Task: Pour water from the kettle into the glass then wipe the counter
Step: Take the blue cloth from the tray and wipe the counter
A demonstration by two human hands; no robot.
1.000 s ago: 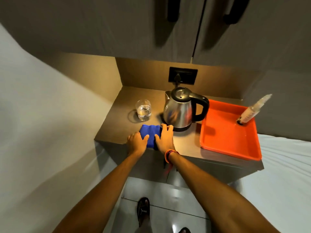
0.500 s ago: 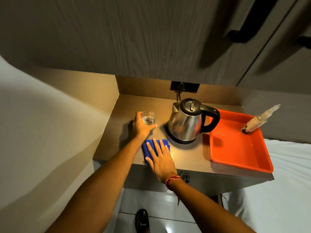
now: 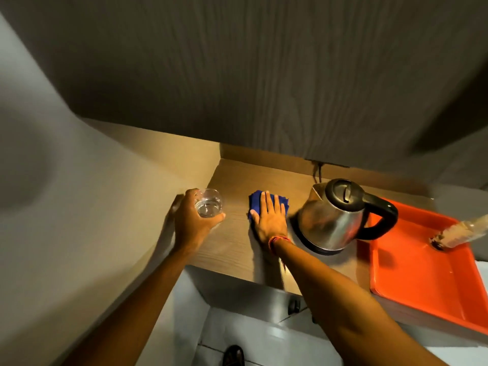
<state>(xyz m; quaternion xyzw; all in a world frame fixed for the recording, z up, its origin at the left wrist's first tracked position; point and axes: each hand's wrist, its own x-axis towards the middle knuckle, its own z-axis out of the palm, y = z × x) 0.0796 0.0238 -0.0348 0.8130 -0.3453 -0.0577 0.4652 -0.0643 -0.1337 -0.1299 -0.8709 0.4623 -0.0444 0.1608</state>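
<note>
A clear glass (image 3: 210,204) with water in it is gripped by my left hand (image 3: 191,220) and held just above the left end of the wooden counter (image 3: 232,249). My right hand (image 3: 270,220) lies flat, fingers spread, pressing a folded blue cloth (image 3: 254,203) onto the counter's middle. The steel kettle (image 3: 332,220) with black lid and handle stands on its base just right of that hand, lid closed.
An orange tray (image 3: 422,273) fills the counter's right end, with a spray bottle (image 3: 459,233) leaning in its far corner. A dark cabinet (image 3: 264,75) overhangs the counter closely. A pale wall bounds the left side. Floor tiles and a shoe show below.
My left hand has lifted the glass and carried it left. My right hand has slid the blue cloth away from the front edge toward the back, where the glass stood.
</note>
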